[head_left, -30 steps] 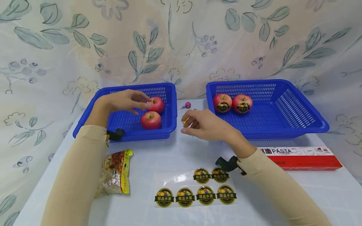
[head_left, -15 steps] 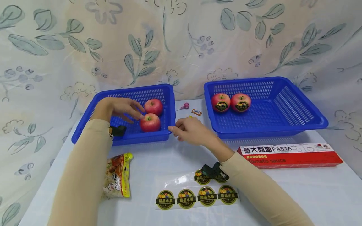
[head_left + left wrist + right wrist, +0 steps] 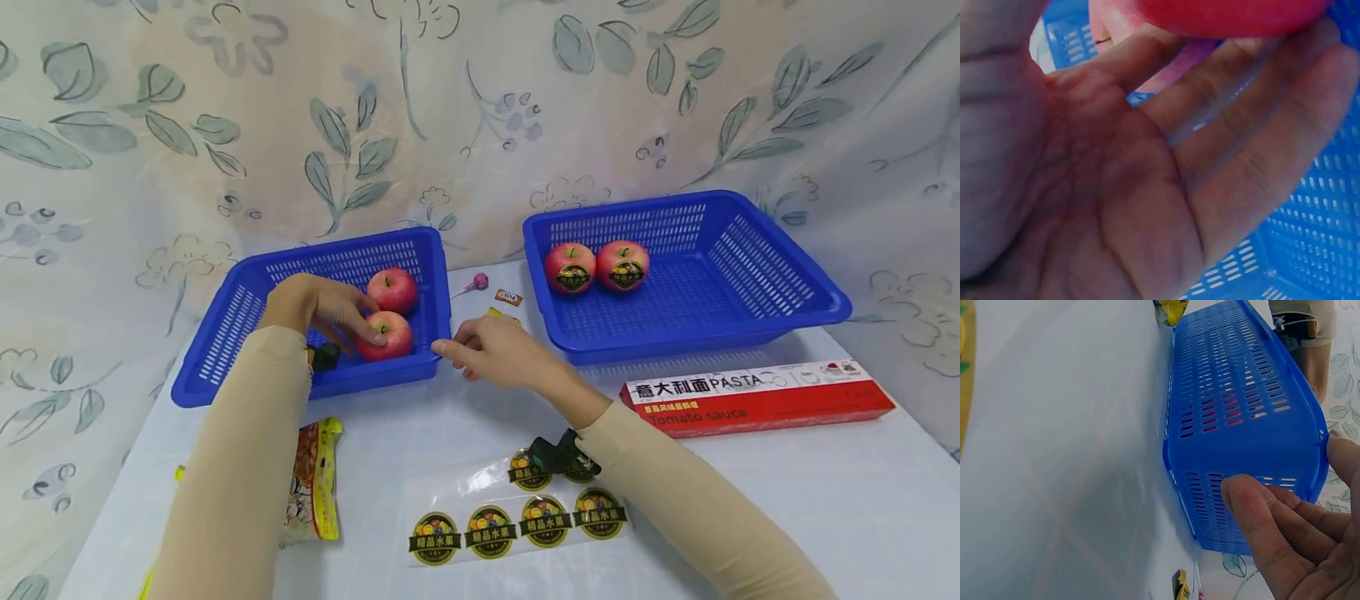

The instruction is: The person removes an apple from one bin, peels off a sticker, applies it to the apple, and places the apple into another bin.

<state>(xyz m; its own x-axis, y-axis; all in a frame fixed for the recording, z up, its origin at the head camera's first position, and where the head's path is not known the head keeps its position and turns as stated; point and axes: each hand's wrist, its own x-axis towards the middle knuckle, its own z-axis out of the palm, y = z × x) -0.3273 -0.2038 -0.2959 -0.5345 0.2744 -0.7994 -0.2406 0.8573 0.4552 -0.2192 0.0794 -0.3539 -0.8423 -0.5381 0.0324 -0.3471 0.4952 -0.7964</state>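
In the head view, my left hand [image 3: 330, 307] reaches into the left blue basket [image 3: 217, 379]. Its fingers and thumb lie round the left side of the near red apple [image 3: 393, 335]; a second apple [image 3: 392, 290] sits just behind. The left wrist view has the palm [image 3: 1116, 187] under the apple's red side [image 3: 1229, 15], fingertips up against it. My right hand [image 3: 498, 354] hovers by this basket's front right corner, fingers loosely bent, one tip right at the rim. In the right wrist view, nothing shows between its fingers [image 3: 1250, 503], which overlap the basket wall [image 3: 1241, 450].
The right blue basket [image 3: 697, 329] holds two apples [image 3: 598, 268] with fruit stickers. A sticker sheet [image 3: 517, 529] lies in front, a pasta box [image 3: 757, 400] at right, a noodle packet [image 3: 315, 483] under my left forearm. A lollipop [image 3: 478, 282] and small candy [image 3: 508, 297] lie between baskets.
My left hand has come down from above the apples onto the near one. My right hand has moved left, from between the baskets to the left basket's corner. The head view has shifted slightly.
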